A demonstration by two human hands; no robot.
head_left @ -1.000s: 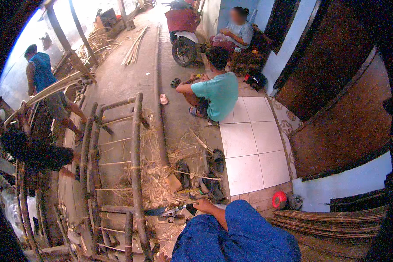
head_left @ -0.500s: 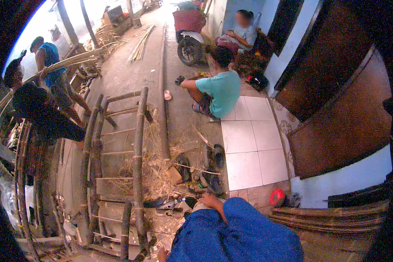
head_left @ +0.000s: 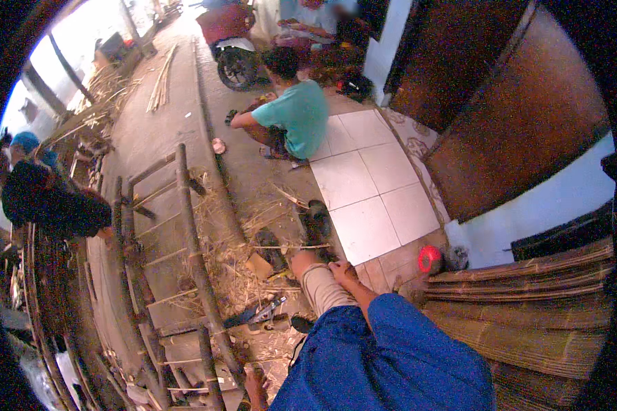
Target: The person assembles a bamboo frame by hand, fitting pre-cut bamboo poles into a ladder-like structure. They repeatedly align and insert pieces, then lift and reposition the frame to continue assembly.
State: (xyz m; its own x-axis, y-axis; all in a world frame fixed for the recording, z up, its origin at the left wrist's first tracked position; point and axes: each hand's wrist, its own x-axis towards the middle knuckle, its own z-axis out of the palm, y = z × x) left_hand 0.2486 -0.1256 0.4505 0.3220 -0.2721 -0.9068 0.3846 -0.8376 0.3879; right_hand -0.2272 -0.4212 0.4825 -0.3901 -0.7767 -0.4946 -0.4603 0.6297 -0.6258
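My right hand (head_left: 342, 270) is beside my leg in beige trousers (head_left: 324, 288), just below the bare skin at its end. Its fingers are small and blurred, so I cannot make out anything in them. Low in the picture, my left hand (head_left: 256, 381) is near the foot of a bamboo frame (head_left: 197, 264) with rungs. Whether it touches the frame is unclear, and its fingers are too smeared to read. A saw-like tool with a dark blade (head_left: 257, 312) lies among the shavings between the frame and my leg. A small brown block (head_left: 258, 266) lies beyond it.
Bamboo shavings (head_left: 223, 274) litter the floor. A person in a teal shirt (head_left: 296, 116) squats ahead by white tiles (head_left: 363, 175). Rolled bamboo matting (head_left: 528, 274) and a red round object (head_left: 430, 259) are at right. People stand at left; a motorcycle (head_left: 237, 65) is parked behind.
The view has turned, shifting most surroundings left and up. My right hand has moved forward, and more of my beige trouser leg shows. My left hand has come further into view.
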